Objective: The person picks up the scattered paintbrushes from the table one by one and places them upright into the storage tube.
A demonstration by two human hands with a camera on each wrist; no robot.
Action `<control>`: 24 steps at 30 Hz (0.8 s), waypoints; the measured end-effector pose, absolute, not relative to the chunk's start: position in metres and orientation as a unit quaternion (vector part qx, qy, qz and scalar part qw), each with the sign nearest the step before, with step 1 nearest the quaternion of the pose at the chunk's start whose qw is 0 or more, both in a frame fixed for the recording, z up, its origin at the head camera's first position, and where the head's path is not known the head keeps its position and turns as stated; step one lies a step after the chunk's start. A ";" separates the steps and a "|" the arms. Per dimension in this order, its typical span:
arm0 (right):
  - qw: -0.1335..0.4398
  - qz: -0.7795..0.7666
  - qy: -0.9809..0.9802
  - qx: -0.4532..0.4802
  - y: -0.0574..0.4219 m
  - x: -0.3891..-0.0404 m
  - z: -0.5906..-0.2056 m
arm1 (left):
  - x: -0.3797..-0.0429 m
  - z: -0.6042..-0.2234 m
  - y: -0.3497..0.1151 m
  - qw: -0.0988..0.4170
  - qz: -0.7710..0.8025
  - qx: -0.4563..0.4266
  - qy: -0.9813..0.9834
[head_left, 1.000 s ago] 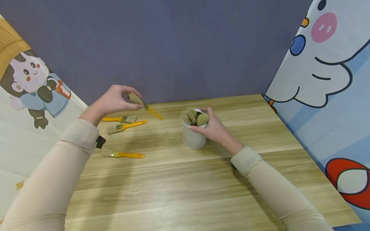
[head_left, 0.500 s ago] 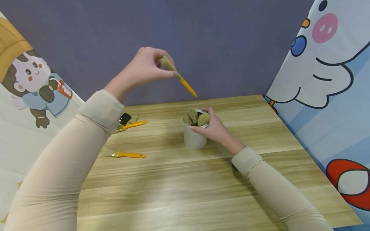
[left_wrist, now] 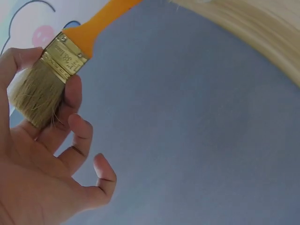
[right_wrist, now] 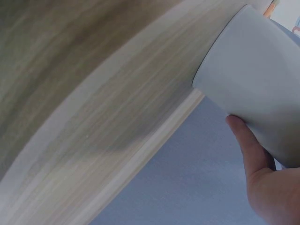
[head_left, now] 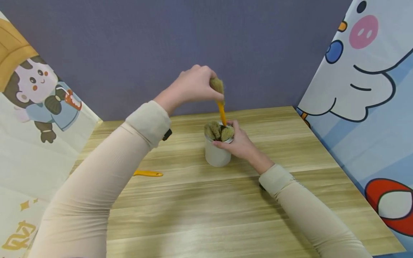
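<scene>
The paintbrush point(head_left: 221, 107) is pointing handle-down at 12 o'clock over the pale can point(head_left: 217, 156), its tip at the mouth. Your left hand point(head_left: 196, 85) is pinching it where bristles meet metal. Your right hand point(head_left: 240, 143) is gripping the can at 3 o'clock. Bristle heads point(head_left: 213, 129) are poking out, and 1 yellow handle point(head_left: 148, 173) is lying on the table point(head_left: 258, 215) at 8 o'clock.
</scene>
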State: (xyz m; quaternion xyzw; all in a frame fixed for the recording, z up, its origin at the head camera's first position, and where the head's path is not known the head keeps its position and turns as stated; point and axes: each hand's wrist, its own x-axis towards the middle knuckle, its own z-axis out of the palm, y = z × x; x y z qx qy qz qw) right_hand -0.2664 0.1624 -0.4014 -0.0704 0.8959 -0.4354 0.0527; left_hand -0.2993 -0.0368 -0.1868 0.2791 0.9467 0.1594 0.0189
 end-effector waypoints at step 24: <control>0.072 -0.441 0.891 -0.077 0.164 -0.265 -0.401 | -0.313 -0.262 0.002 0.085 0.093 0.231 0.965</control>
